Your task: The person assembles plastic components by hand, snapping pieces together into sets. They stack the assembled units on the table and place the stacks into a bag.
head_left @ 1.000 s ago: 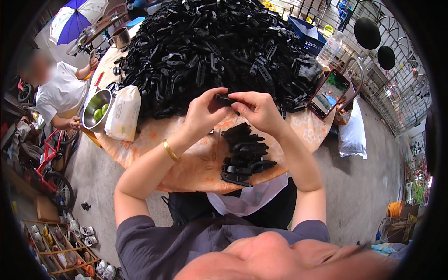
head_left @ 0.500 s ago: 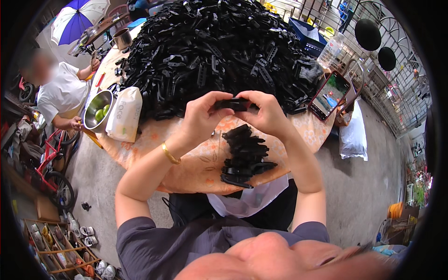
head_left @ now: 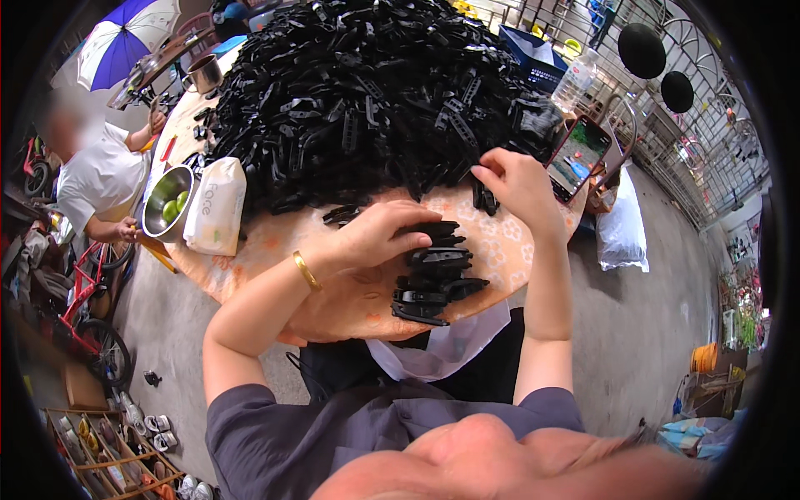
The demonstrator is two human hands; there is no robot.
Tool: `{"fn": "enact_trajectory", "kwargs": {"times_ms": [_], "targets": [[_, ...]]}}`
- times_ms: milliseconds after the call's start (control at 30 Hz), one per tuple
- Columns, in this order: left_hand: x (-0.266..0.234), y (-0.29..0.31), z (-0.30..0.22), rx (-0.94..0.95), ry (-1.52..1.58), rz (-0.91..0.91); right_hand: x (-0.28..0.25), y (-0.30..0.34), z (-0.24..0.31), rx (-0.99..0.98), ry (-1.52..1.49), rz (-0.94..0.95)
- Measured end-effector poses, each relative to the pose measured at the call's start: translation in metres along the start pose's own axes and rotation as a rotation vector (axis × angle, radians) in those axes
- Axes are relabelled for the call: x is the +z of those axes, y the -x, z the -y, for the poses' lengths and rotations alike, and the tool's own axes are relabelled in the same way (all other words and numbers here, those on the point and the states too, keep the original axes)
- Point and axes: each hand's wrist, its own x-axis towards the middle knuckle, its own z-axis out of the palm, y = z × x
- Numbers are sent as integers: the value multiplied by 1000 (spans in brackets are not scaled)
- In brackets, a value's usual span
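Note:
My left hand (head_left: 385, 235) is closed on a black plastic piece (head_left: 433, 226) at the far end of a small stack of similar black pieces (head_left: 429, 287). The stack lies near the table's front edge. My right hand (head_left: 518, 190) has moved to the near right edge of a large heap of black plastic pieces (head_left: 358, 108). Its fingers are bent together, and what they hold, if anything, is hidden. Just below them shows a black piece (head_left: 484, 199). Another dark piece (head_left: 340, 215) lies beyond my left wrist.
A cloth-covered table (head_left: 283, 250) carries a steel bowl (head_left: 167, 204) of green fruit, a white packet (head_left: 214, 207), a phone (head_left: 577, 158) and a clear bottle (head_left: 577, 79). A seated person (head_left: 104, 171) is at the left. A white plastic bag (head_left: 450, 350) hangs by my lap.
My hands have come apart. The left has moved down to the stack with a black piece, while the right has shifted rightward to the heap's edge. The view has shifted slightly.

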Motion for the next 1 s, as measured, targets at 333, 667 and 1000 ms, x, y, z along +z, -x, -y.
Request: {"fn": "enact_trajectory", "kwargs": {"times_ms": [333, 667, 1000], "targets": [[-9, -11, 28, 87, -648, -294, 50, 17, 5, -345, 134, -80], [-11, -9, 18, 95, -760, -271, 58, -12, 29, -244, 457, 132], [-29, -4, 21, -416, 868, -533, 39, -27, 41, -79, -1101, 412]]}}
